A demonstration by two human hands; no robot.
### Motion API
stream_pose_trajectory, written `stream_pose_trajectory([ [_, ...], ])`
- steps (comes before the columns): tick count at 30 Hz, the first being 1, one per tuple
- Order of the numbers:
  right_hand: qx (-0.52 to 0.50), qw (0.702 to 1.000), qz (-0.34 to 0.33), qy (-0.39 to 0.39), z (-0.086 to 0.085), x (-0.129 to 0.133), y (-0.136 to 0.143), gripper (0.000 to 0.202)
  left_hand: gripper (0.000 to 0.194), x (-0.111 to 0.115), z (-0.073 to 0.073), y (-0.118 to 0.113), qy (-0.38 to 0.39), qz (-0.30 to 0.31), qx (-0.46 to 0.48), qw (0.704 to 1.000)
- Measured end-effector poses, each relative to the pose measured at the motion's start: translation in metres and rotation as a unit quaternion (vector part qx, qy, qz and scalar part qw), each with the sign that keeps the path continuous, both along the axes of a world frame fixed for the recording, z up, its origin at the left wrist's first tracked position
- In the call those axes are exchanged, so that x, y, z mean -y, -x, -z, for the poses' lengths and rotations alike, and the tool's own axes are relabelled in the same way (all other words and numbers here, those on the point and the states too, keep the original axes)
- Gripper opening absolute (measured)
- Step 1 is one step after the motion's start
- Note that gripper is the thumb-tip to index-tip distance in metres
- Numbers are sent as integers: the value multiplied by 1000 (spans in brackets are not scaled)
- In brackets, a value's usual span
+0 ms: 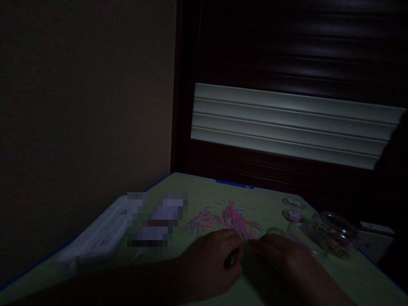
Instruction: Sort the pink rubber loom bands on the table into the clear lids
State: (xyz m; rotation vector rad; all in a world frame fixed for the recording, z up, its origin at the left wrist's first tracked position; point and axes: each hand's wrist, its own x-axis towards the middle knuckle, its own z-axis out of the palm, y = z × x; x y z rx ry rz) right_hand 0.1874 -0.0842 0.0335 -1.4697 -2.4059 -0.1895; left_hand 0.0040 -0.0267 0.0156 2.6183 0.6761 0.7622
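Note:
In the dim light my left hand (212, 261) is curled over the table, thumb and fingers pressed together around something I cannot make out. Just right of it is my right hand (287, 259), its fingertips drawn together and pointing at the left hand's fingertips, with a small gap between the two. Whatever the right fingers pinch is too small and dark to tell. Beyond both hands a loose pile of thin pink and purple pieces (234, 216) is spread on the pale table top (188, 187).
At the right stand a clear jar (338, 238) of coloured loops and small round clear containers (293, 216). A white box-like object (376, 240) is at the right edge. At the left lie a whitish tray-like object (98, 231) and a blurred-out item (159, 221). A wall and slatted panel rise behind.

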Motion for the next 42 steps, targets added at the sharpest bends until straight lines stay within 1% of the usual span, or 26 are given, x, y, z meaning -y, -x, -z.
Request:
stream_pose_trajectory([
  [2, 7, 1000, -8, -10, 3, -2, 0, 31, 10, 2, -1, 0, -15, 14, -14, 1000],
  [5, 30, 999, -16, -23, 4, -2, 1, 27, 9, 4, -2, 0, -33, 19, -24, 999],
  [8, 41, 998, -20, -40, 2, -1, 2, 25, 9, 3, -3, 0, -36, 18, -28, 999],
  [11, 33, 999, -19, -33, -1, 0, 3, 27, 9, 2, -3, 1, -30, 16, -25, 999],
  [16, 21, 999, -8, -38, 2, -2, 1, 29, 12, 2, -5, 3, 9, 28, 4, 1000],
  [18, 8, 999, -8, -42, 4, -2, -2, 26, 13, 1, -5, 4, 26, 31, 15, 999],
  [22, 8, 999, -30, -41, 6, -4, -8, 22, 14, -4, -2, 2, 53, 32, 33, 998],
  [24, 9, 998, -39, -43, 5, -5, -10, 24, 13, -8, 2, 0, 59, 33, 40, 997],
  [29, 14, 999, -30, -42, 1, -3, -10, 25, 8, -16, 10, -1, 93, 44, 58, 993],
  [32, 12, 999, -25, -41, 0, -2, -8, 23, 8, -18, 10, -1, 112, 41, 50, 992],
  [35, 9, 999, -17, -49, -1, -1, -7, 25, 10, -19, 8, -1, 127, 42, 40, 990],
  [39, 20, 999, -13, -28, -2, 1, -8, 23, 9, -20, 8, -1, 131, 38, 41, 990],
  [42, 26, 999, 2, -19, -5, 2, -8, 23, 10, -20, 9, 0, 138, 28, 44, 989],
])
